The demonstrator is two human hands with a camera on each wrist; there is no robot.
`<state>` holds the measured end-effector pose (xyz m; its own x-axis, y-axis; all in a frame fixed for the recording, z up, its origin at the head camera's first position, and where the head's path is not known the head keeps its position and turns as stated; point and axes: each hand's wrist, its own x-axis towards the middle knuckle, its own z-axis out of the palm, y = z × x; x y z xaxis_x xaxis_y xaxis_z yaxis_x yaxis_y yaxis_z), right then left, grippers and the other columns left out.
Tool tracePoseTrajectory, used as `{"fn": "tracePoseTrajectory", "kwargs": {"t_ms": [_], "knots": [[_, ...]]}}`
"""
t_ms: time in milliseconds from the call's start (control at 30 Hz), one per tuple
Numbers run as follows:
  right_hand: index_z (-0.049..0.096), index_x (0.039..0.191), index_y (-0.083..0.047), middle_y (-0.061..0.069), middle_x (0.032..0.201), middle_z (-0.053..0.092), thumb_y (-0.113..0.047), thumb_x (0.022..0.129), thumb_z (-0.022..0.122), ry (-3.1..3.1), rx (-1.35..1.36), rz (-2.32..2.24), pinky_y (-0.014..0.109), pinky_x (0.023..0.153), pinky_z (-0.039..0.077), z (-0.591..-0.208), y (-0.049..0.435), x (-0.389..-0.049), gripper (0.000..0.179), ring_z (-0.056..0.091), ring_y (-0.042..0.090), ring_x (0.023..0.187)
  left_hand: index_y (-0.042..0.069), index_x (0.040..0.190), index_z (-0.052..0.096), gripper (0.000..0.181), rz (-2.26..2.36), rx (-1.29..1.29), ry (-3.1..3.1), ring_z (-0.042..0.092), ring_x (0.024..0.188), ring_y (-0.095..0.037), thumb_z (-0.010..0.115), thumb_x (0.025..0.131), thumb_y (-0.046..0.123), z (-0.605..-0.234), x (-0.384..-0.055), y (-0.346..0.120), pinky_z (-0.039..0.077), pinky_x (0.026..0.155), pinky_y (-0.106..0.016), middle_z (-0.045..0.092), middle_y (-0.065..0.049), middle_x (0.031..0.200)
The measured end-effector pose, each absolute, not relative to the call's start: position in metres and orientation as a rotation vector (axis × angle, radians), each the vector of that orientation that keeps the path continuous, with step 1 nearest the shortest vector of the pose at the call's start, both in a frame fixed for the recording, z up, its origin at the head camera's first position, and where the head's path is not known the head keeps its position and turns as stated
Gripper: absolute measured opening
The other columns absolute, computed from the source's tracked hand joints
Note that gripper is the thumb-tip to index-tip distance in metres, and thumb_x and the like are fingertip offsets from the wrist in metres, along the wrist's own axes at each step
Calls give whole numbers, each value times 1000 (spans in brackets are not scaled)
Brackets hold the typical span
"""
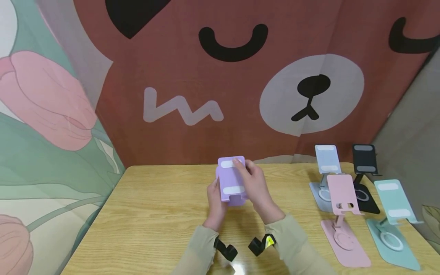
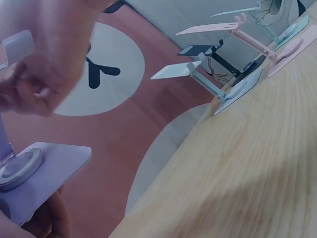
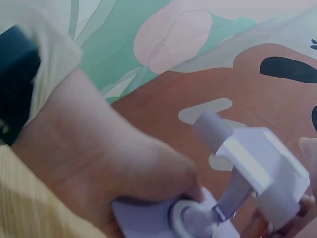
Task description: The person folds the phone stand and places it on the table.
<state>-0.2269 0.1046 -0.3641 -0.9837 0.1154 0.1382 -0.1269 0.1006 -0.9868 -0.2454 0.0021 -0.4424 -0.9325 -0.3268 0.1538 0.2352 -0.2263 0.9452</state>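
A lilac folding phone stand (image 1: 232,179) is held up over the table between both hands, its plate with two white pads facing up. My left hand (image 1: 216,200) grips the base (image 2: 59,156), which carries a round ring; in the right wrist view the left thumb lies close to that ring (image 3: 185,218). My right hand (image 1: 258,187) holds the upper plate by its right side, thumb over the front near the top pad. A hinged arm (image 3: 235,193) joins base and plate, unfolded between them. Part of the right hand is cut off in the right wrist view.
On the right of the wooden table (image 1: 154,214) stand several unfolded phone stands: light blue (image 1: 328,158), black (image 1: 365,156), pink (image 1: 340,191) and mint green (image 1: 393,200). A curtain with a bear print (image 1: 172,145) hangs behind the table's back edge.
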Motion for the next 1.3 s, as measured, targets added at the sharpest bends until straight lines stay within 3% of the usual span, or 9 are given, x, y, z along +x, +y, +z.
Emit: {"fn": "tracePoseTrajectory", "kwargs": {"t_ms": [133,333,433,600,767,867,1000,1167,1300], "knots": [[60,120,1,15,113,62,-41,100,65,-2170,-13,1990,34,79,48,-373,106,-229,47,56,25,98,-9,83,69,41,-2200,139,-1703,58,58,-9,51,108,18,-442,-246,0,47,53,-22,67,-5,70],[48,139,1,19,128,55,-57,97,61,-2270,-118,2042,43,92,47,-384,111,-232,73,56,32,111,-8,91,71,46,-2171,152,-1788,59,64,-11,49,109,28,-441,-245,-3,49,58,-25,69,-6,76],[47,142,3,20,125,58,-66,96,53,-2346,-140,2061,47,95,44,-387,113,-233,83,56,32,111,-4,98,72,55,-2147,174,-1856,59,71,-12,42,110,40,-440,-244,-5,48,65,-27,70,-8,83],[56,133,2,17,113,63,-72,97,43,-2428,-121,2039,46,93,44,-390,116,-233,84,57,30,105,0,105,72,73,-2154,226,-1961,60,78,-16,29,107,59,-437,-244,-7,48,73,-33,71,-12,91],[57,133,-1,16,115,62,-74,97,39,-2434,-110,2042,46,95,42,-391,120,-234,83,56,30,107,3,132,65,82,-2191,87,-2045,62,94,-22,17,105,64,-435,-244,-11,47,88,-38,69,-15,108],[58,132,-1,16,116,63,-75,97,38,-2426,-127,2064,46,95,41,-390,123,-235,84,56,29,107,0,140,59,78,-2130,-3,-2111,60,104,-27,20,106,59,-431,-243,-12,45,94,-41,68,-18,116],[59,132,-3,16,115,63,-76,96,39,-2428,-142,2057,46,95,41,-390,127,-237,84,57,29,107,-6,131,62,69,-2025,-67,-2175,61,98,-29,34,105,52,-427,-241,-12,47,90,-42,68,-19,107],[58,135,-2,16,114,64,-73,96,44,-2421,-145,2047,45,94,43,-389,128,-237,83,58,28,105,-3,123,62,60,-2134,-70,-2157,61,86,-19,49,101,51,-425,-240,-11,49,78,-36,68,-10,99],[58,132,0,16,110,65,-72,96,46,-2412,-158,2047,42,89,45,-389,127,-238,81,60,27,99,0,124,62,62,-2217,-36,-2133,61,86,-18,54,98,56,-423,-240,-11,49,78,-34,68,-9,100]]}}
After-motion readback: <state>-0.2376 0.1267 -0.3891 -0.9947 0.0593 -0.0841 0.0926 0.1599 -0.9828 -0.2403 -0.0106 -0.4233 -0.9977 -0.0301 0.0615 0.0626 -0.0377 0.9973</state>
